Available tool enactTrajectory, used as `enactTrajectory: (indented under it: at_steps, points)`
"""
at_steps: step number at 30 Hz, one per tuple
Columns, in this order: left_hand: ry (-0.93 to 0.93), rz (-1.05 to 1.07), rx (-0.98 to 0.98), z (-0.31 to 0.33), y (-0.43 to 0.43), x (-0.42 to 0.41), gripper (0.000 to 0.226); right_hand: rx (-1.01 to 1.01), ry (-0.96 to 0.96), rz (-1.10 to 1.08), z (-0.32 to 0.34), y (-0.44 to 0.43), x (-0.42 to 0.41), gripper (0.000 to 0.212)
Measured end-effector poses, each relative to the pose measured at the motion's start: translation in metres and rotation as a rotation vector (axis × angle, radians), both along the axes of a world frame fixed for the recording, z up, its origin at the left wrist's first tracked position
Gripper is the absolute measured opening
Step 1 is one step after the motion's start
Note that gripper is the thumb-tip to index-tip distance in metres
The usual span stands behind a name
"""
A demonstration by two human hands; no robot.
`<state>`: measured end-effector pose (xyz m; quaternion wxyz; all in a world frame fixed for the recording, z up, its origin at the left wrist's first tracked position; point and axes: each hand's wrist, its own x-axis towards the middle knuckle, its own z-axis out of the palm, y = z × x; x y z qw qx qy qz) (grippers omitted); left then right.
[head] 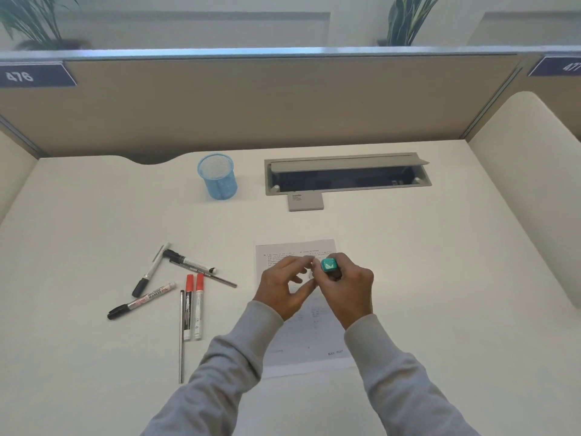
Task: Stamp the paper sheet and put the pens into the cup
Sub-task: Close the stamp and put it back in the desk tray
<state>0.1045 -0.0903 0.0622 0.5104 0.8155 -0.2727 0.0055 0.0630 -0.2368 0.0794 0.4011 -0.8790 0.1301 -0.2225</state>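
A printed paper sheet lies on the white desk in front of me. Over its upper half my right hand grips a small teal stamp. My left hand is beside it, fingertips pinched at the stamp's left side on something small and whitish; I cannot tell what. Several pens and markers lie scattered to the left of the sheet, two of them with red caps. A blue mesh cup stands upright and empty at the back of the desk.
A grey cable tray with its lid raised is set into the desk behind the sheet. Beige partition walls close off the back, and cream side panels stand at left and right.
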Motion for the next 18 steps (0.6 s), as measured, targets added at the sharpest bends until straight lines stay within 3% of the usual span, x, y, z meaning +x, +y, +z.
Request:
enactTrajectory:
  at_steps: [12, 18]
  points:
    - [0.001, 0.059, 0.031, -0.004, -0.015, 0.068, 0.027, 0.118, 0.038, 0.192, 0.000, -0.027, 0.068, 0.027]
    - [0.145, 0.145, 0.017, -0.012, -0.025, 0.112, 0.027, 0.284, 0.199, 0.264, -0.019, -0.047, 0.107, 0.038]
